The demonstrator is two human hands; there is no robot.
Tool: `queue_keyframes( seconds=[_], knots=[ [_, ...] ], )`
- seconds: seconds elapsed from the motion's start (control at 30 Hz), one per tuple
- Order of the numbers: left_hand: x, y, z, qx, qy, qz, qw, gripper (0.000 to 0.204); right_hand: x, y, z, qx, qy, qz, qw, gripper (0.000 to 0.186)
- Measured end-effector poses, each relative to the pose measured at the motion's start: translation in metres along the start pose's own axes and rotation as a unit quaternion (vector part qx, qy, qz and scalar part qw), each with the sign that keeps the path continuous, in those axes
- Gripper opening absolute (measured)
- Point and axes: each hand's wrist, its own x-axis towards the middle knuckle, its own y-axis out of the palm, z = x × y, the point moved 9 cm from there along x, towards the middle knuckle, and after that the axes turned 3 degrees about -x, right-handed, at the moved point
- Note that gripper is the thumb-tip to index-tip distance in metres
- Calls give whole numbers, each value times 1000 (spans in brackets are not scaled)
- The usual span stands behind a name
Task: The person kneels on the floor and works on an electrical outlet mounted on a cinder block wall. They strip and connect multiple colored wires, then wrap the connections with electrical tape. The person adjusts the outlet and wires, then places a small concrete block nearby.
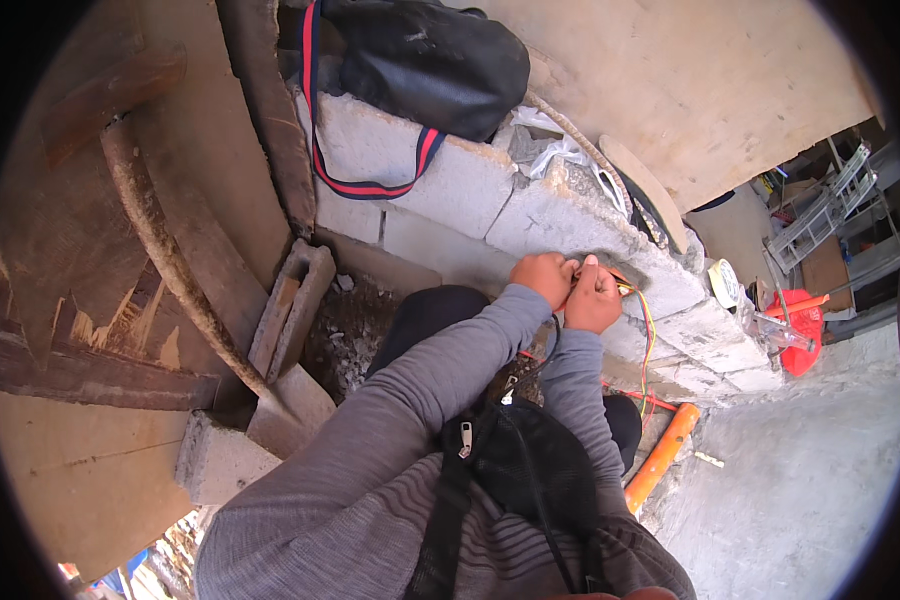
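Observation:
In front of the block wall, my left hand (543,279) and my right hand (594,298) are close together, their fingertips nearly meeting. Both are closed in a pinch on thin electrical wires (625,290). Beyond my right hand the yellow, red and green strands hang down in a loop (649,345) beside the wall. The exact ends between my fingers are too small and covered to make out. A dark cord (553,345) runs below my left hand, near my wrists.
A black bag (435,65) with a red-and-navy strap rests on the concrete block wall (450,185). Right of my knees lies an orange pipe (662,458). A roll of tape (724,283) and a red plastic bag (800,340) are farther right. A rusty bar (170,260) leans at left.

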Motion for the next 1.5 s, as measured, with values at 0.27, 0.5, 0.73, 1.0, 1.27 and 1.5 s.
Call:
queue_keyframes(
  seconds=[0.27, 0.5, 0.73, 1.0, 1.27, 1.5],
  knots=[
    [1, -5, -4, 25, -2, -10, 1000, 41, -1, 6, -5, 75, 0, 27, 997, 26],
    [-1, 6, -5, 87, 1, -11, 996, 41, -5, 4, 4, 88, 2, 24, 996, 24],
    [5, -4, -9, 60, 37, 41, 997, 37, -6, -35, 7, 4, -60, 48, 997, 26],
    [-14, -17, -7, -130, 103, -3, 986, 12, -11, -103, -127, 69, 159, -118, 978, 25],
    [-14, 5, 20, -189, 38, 22, 981, 19, 6, -80, -74, 125, 14, -76, 989, 21],
    [-11, -4, 10, -184, 51, 23, 981, 20, 20, -62, -91, 203, 81, -69, 973, 20]
  ],
)
